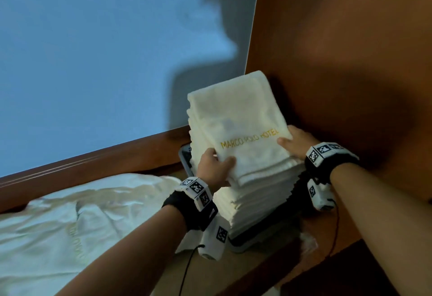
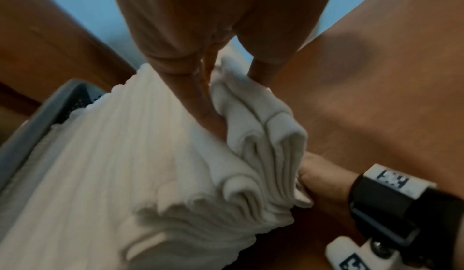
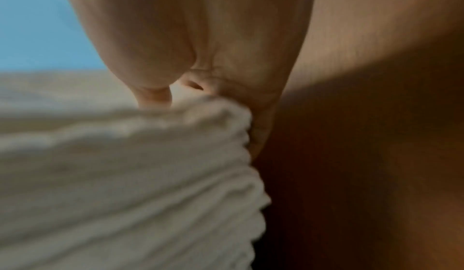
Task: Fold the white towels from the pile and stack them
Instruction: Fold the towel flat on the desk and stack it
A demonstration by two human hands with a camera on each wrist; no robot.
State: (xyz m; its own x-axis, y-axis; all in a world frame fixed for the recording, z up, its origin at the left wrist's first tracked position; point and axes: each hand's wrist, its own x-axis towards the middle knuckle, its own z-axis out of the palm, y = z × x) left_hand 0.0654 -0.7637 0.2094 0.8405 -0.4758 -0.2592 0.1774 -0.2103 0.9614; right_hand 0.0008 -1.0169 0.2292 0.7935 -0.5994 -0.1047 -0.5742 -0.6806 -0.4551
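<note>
Folded towel: the top folded towel [image 1: 240,132], white with gold "MARCO POLO HOTEL" stitching, lies on top of the stack of folded towels [image 1: 259,202], which fills a dark tray [image 1: 261,232] in the corner against the wooden panel [image 1: 339,62].
Long axis: it runs from about 5 o'clock near the person to about 11 o'clock at the far end in the head view; the lettered near end sits between the two hands.
Left hand: the left hand [image 1: 214,167] grips the near left corner, thumb on top of the cloth and fingers curled beneath (the left wrist view shows fingers tucked between this towel's layers and the stack below).
Right hand: the right hand [image 1: 295,144] grips the near right edge, thumb on the top face and fingers round the side, close to the wooden panel at 3 o'clock.
Which hand is nearer: both are already on the towel, at 7 and 4 o'clock of it; neither reaches the far end, which lies flat without a hand on it.
Fit on the stack: the top towel's near edge appears lifted or bunched over the layers beneath, and looks slightly skewed to them (blur makes the offset hard to judge).
Coming move, as a judgement: settling the near end straight down and squaring it along that 5-to-11 axis.
Unfolded pile: the remaining pile [image 1: 70,221] lies on the bed at about 8 o'clock from the stack, nearer the left hand.
</note>
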